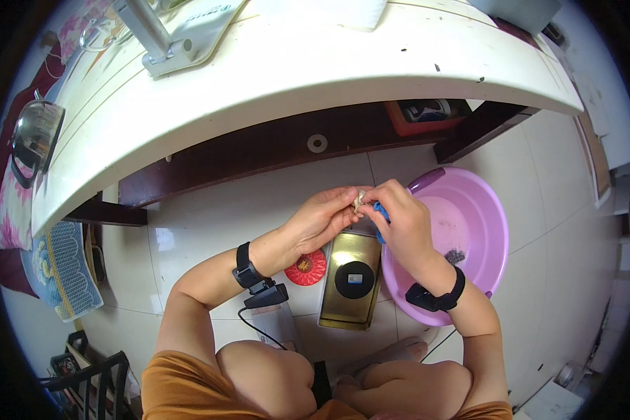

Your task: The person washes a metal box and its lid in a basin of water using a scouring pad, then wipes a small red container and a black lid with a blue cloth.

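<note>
Both hands meet around a small pale item (pixel 359 199), too small to identify. My left hand (pixel 328 212) pinches it from the left; my right hand (pixel 401 223) grips it from the right, with a blue thing (pixel 381 215), possibly cloth, at its palm side. Below the hands a gold rectangular tray (pixel 341 315) lies on the floor, a round black disc (pixel 354 280) with a small label on it. A red round faceted box (pixel 305 269) sits left of the tray. The purple plastic basin (pixel 496 231) stands at the right, partly beneath my right forearm, with dark bits on its bottom.
A curved white table (pixel 346 68) spans the top, bearing a grey metal stand (pixel 157 37) and a glass-lidded pot (pixel 37 134). Below it are a dark wooden beam (pixel 241 149) and a red container (pixel 399 123). A black chair (pixel 92 373) stands lower left.
</note>
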`<move>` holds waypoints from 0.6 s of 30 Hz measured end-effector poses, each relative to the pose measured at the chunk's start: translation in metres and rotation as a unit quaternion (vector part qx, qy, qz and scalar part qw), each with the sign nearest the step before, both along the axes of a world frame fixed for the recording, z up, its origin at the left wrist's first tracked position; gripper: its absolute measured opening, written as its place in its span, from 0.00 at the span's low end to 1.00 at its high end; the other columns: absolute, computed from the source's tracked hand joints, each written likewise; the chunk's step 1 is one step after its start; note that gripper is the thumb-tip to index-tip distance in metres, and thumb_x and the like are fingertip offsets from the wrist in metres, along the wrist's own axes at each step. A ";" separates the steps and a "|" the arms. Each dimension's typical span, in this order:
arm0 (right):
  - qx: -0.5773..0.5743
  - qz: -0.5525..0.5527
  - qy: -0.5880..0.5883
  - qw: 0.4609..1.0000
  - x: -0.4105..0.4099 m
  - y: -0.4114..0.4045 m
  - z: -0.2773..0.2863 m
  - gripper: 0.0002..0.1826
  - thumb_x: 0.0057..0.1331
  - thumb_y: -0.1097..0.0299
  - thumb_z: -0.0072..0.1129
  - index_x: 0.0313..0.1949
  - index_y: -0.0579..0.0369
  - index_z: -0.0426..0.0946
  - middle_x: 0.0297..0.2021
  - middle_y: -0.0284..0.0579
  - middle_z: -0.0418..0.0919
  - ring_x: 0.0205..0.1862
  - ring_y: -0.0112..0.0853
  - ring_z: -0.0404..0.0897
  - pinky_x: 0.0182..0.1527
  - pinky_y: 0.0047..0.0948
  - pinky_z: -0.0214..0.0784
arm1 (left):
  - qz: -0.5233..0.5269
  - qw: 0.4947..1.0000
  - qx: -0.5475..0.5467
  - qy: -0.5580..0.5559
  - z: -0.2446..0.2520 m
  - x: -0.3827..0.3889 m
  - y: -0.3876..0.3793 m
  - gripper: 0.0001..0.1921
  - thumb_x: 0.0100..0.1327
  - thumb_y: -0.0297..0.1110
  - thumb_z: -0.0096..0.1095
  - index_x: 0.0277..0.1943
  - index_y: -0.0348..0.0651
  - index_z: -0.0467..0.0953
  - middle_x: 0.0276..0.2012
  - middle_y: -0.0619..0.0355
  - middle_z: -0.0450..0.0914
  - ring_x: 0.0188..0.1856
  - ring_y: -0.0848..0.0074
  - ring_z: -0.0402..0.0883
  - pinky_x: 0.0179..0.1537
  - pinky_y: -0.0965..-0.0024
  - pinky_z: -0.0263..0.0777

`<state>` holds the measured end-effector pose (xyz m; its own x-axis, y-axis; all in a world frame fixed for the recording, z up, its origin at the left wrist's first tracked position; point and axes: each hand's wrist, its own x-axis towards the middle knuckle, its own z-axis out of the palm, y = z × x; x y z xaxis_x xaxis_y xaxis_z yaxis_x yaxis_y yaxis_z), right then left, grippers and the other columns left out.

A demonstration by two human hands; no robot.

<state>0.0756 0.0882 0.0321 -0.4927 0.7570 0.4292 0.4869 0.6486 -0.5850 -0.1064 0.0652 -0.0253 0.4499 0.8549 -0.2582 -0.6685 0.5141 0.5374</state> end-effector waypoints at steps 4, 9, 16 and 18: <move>-0.012 0.006 -0.021 1.000 0.002 -0.001 -0.001 0.09 0.57 0.71 0.68 0.34 0.53 0.75 0.33 0.41 0.76 0.35 0.41 0.81 0.33 0.37 0.72 | 0.004 1.000 -0.005 0.024 0.001 0.001 0.000 0.21 0.77 0.38 0.50 0.61 0.28 0.69 0.47 0.56 0.79 0.44 0.81 0.77 0.47 0.78 0.74; -0.111 -0.053 0.000 0.992 0.004 -0.005 0.000 0.09 0.59 0.69 0.67 0.36 0.52 0.74 0.33 0.42 0.77 0.34 0.43 0.80 0.33 0.39 0.72 | 0.017 1.000 -0.017 0.001 0.003 0.000 0.000 0.22 0.76 0.38 0.50 0.62 0.27 0.68 0.48 0.54 0.79 0.43 0.79 0.76 0.46 0.77 0.74; -0.073 -0.085 -0.004 0.994 0.007 0.007 -0.003 0.10 0.60 0.69 0.66 0.40 0.52 0.76 0.37 0.41 0.79 0.37 0.43 0.82 0.34 0.38 0.73 | 0.047 0.999 0.009 -0.023 0.011 -0.005 0.004 0.24 0.77 0.40 0.48 0.64 0.27 0.66 0.48 0.54 0.78 0.43 0.77 0.74 0.47 0.73 0.72; -0.038 -0.063 -0.010 0.997 0.007 0.010 -0.007 0.10 0.61 0.68 0.66 0.41 0.52 0.78 0.39 0.42 0.80 0.38 0.44 0.82 0.36 0.37 0.73 | 0.053 0.998 -0.001 -0.035 0.012 -0.005 0.003 0.22 0.77 0.39 0.49 0.63 0.28 0.68 0.47 0.56 0.78 0.42 0.78 0.73 0.45 0.74 0.71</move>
